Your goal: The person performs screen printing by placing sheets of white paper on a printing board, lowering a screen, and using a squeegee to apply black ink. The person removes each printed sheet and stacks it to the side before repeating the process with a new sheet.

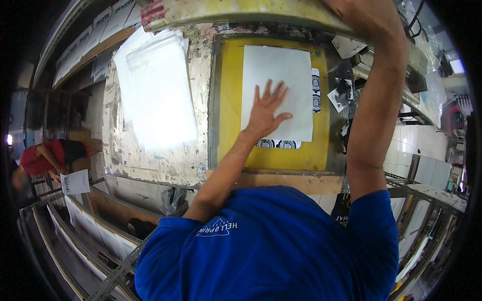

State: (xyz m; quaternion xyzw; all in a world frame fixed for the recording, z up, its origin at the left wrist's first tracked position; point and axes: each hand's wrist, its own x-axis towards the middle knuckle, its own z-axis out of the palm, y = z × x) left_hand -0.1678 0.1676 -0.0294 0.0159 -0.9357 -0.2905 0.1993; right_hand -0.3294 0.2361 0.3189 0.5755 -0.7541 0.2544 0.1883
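My left hand point(269, 108) lies with spread fingers on a white sheet point(277, 65), holding nothing. The sheet rests on a yellow printing bed point(228, 145). Dark round printed designs point(315, 90) on white show past its right and lower edges. At the top, my right hand point(362, 16) is on the edge of a raised, paint-stained printing frame point(241, 15), seemingly gripping it; its fingertips are cut off or hidden. Left of the bed, a loose stack of white sheets or bags point(158, 95) lies on the worn, stained tabletop point(118, 160).
Printed white sheets stand along a shelf point(95, 55) at upper left. Racks point(83, 236) fill the lower left, and more point(427, 226) stand at right. A person in red point(42, 158) holds a printed sheet at far left. Clear plastic point(434, 65) hangs at upper right.
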